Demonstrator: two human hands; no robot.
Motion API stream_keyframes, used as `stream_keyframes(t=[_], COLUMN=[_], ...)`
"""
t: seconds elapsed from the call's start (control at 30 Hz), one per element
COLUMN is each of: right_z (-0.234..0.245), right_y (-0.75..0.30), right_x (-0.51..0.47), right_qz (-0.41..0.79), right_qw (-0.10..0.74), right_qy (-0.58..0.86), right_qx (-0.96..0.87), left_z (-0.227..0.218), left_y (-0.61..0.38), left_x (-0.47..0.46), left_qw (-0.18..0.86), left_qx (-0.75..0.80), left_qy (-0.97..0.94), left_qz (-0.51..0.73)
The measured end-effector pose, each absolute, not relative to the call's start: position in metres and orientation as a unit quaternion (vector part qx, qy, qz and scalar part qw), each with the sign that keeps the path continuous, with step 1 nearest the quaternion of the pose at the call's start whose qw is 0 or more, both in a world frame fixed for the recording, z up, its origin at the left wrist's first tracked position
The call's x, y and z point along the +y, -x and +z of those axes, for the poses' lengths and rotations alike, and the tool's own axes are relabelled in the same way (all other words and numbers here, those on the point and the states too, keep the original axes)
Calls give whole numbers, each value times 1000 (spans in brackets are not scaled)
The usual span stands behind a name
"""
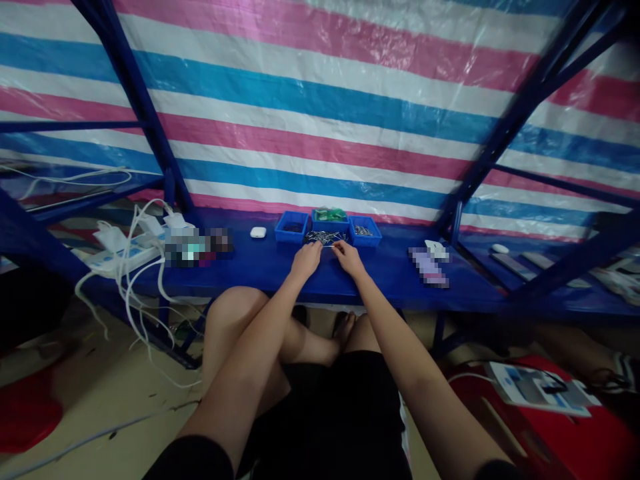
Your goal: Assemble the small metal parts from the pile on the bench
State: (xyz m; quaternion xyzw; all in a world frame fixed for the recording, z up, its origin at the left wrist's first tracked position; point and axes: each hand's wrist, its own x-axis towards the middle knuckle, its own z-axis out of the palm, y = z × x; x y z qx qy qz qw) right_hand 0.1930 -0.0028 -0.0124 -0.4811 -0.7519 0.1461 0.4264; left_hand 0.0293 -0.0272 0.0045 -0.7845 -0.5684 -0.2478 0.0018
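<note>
You reach forward, left hand [306, 260] and right hand [349, 259] curled palm-down; I cannot tell what they grip. Slim metal pieces [326, 236] lie just beyond, toward the blue table's [332, 280] far edge.

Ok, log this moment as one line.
Left hand: near metal pieces | right hand: near metal pieces | grip: too small to tell | blue bins: beyond hands

On the blue bench [240, 263], the left hand [307, 261] and right hand [349, 259] are at the six-o'clock edge of loose metal pieces [324, 236], with blue trays [290, 237] at eleven, twelve and one, and a white case [258, 233] at ten.
</note>
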Motion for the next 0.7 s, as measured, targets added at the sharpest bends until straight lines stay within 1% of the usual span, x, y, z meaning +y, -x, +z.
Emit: stream_keyframes(t=[0.4, 0.57, 0.7], right_z=[-8, -10, -11], right_y=[-191, -192, -192], right_x=[-7, -5, -5], right_qz=[142, 143, 143], right_qw=[383, 389, 419], right_qy=[505, 504, 488], right_qx=[-760, -758, -752], left_z=[8, 7, 5], left_y=[-29, -29, -29], left_x=[-30, -30, -29], left_qw=[-11, -8, 1], left_qx=[-560, -562, -562], left_qy=[776, 776, 782], left_qz=[-291, -286, -270])
